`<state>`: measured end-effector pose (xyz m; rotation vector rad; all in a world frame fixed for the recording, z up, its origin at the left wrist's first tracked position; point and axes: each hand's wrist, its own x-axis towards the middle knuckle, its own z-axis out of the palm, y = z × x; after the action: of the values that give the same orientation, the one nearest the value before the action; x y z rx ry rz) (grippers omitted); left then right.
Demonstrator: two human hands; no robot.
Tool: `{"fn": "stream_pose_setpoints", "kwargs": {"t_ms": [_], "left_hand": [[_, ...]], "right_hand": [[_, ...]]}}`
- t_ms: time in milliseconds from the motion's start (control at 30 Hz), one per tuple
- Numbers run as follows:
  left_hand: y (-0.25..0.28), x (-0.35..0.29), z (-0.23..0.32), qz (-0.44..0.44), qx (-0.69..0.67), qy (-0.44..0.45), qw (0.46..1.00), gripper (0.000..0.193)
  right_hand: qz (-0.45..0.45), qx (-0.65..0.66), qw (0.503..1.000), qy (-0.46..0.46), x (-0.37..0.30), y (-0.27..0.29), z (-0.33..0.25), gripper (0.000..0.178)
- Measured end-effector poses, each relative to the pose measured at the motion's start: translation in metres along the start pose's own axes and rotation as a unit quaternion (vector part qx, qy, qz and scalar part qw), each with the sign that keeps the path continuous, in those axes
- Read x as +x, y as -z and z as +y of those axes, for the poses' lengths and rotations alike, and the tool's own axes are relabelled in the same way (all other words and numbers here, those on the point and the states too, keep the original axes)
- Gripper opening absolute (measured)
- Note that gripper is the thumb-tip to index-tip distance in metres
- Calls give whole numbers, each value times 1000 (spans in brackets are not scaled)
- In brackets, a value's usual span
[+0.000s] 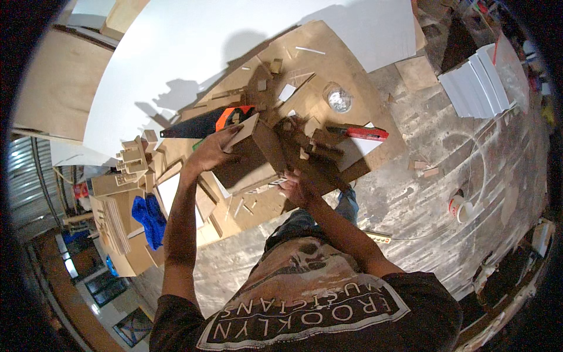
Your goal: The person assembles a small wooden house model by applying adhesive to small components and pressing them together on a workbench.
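So the left hand [210,151] has its fingers wrapped around the top edge of a thin plywood panel [243,130], which stands tilted against a brown box-like wooden piece [252,158] on the big plywood board [328,64]. The right hand [296,189] is down at the lower edge of that box, fingers curled, though I can't tell what exactly they pinch. A handsaw with an orange handle [205,122] lies just behind the left hand, and a red utility knife [359,132] sits to the right.
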<state>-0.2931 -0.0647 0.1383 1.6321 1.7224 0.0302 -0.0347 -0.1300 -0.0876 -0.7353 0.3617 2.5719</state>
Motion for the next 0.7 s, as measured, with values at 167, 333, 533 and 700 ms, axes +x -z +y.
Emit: {"fn": "stream_pose_setpoints", "kwargs": {"t_ms": [167, 333, 533, 700], "left_hand": [[7, 6, 12, 2, 1, -25, 1000, 77], [6, 4, 8, -6, -13, -21, 1000, 78], [7, 3, 8, -4, -43, -14, 999, 79], [5, 4, 5, 2, -50, -10, 999, 80]], "right_hand": [[-92, -271, 945, 157, 17, 27, 5, 17], [-74, -446, 875, 173, 22, 28, 5, 4], [-83, -866, 431, 239, 29, 41, -10, 25], [-62, -267, 954, 118, 38, 45, -2, 24]]}}
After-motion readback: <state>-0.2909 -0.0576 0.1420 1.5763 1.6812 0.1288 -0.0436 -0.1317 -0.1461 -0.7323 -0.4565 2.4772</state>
